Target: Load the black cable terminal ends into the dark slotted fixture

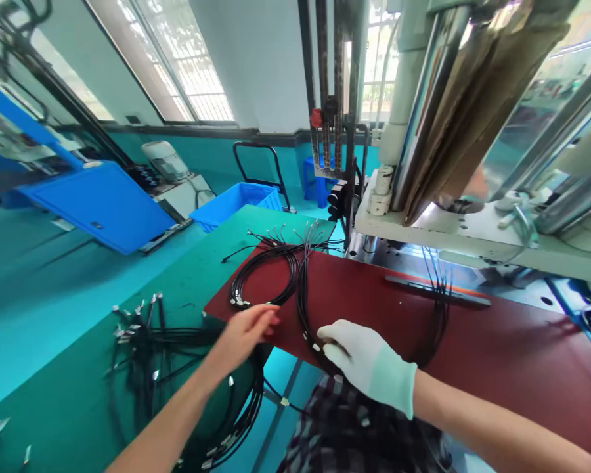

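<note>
head view: down onto a dark red mat [473,368] in front of a machine [473,223].
left hand [249,328]: bare, at the near left edge of the mat; fingers stretched out and close together, palm down, gripping nothing; fingertips just beside the coil [266,272].
right hand [367,361]: in a white glove, resting on the near edge of the mat; fingers bent down onto the loop [303,295]; pressing or pinching, cannot tell.
loop: thin black cables, flat on the mat between both hands, running from the gloved fingertips away toward the machine; small metal ends close to the glove.
coil: black cables wound in a ring, flat on the mat, left of the loop and meeting it at the far side; metal ends at its near left.
pile [177,368]: more black cables with metal ends, loose on the table [69,407], below and left of the left forearm, partly over the table edge.
table: green, left of the mat.
machine: white base and shiny columns behind the mat; some wires [438,289] hanging from its front down to the mat.
crate [236,200]: blue, beyond the table.
lid [98,203]: blue, tilted, far left.
</note>
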A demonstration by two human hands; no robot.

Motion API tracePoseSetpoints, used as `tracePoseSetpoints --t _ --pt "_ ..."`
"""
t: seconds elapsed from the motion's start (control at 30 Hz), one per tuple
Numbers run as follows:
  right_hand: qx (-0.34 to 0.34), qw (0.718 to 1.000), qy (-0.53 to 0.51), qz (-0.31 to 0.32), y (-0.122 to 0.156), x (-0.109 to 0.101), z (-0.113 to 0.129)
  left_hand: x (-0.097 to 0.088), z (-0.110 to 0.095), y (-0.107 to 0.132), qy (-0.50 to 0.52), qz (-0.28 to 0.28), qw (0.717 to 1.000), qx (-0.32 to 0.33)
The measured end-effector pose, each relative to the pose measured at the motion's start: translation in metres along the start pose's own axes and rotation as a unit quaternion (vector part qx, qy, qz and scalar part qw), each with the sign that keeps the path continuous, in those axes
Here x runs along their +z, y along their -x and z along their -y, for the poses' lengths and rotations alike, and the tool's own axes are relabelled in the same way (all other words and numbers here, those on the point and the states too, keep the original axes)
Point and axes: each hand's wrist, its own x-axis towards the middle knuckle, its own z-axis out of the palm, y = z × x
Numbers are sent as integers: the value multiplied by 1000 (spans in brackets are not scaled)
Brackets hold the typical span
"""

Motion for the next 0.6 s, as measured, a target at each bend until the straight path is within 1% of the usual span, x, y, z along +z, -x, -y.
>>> tracePoseSetpoints --t 0.03,0.07,0.1,0.13,0.17,0.2,0.27,0.3,0.33,0.37,0.4,0.43,0.47,0.5,0.57,0.6 --pt "23 999 31 -12 0 1 -1 24 -7 -7 103 39 993 -29" --pt "49 997 56 -18 -1 2 -2 42 -14 -13 201 64 976 -62" --pt "74 995 69 -18 -1 4 -3 55 -21 -18 275 73 954 -94" --pt "93 994 64 -10 -2 6 -4 63 -25 -23 330 78 933 -119" --pt "106 993 43 3 -2 7 -6 67 -29 -27 365 83 917 -136" --pt "109 994 16 17 -3 9 -8 68 -31 -30 384 91 908 -144" --pt "99 994 -29 32 -4 11 -12 67 -32 -35 385 118 904 -145" --pt "91 994 -42 36 -4 12 -13 65 -31 -38 361 137 912 -138" --pt "82 995 -48 38 -4 13 -15 63 -30 -41 301 154 933 -119" --pt "73 995 -52 39 -4 14 -16 59 -29 -46 209 161 960 -91" --pt "65 996 -54 39 -4 15 -16 53 -28 -53 101 153 981 -58" --pt "61 996 -54 38 -4 16 -17 45 -28 -63 -8 128 992 -22" --pt "63 996 -52 37 -4 16 -17 34 -28 -74 -104 87 991 14" --pt "68 996 -49 36 -5 17 -16 21 -28 -88 -159 37 986 40" --pt "77 995 -48 37 -6 17 -15 -5 -29 -120 -232 -45 968 90" --pt "80 995 -51 39 -6 17 -15 -16 -29 -136 -269 -66 954 112"
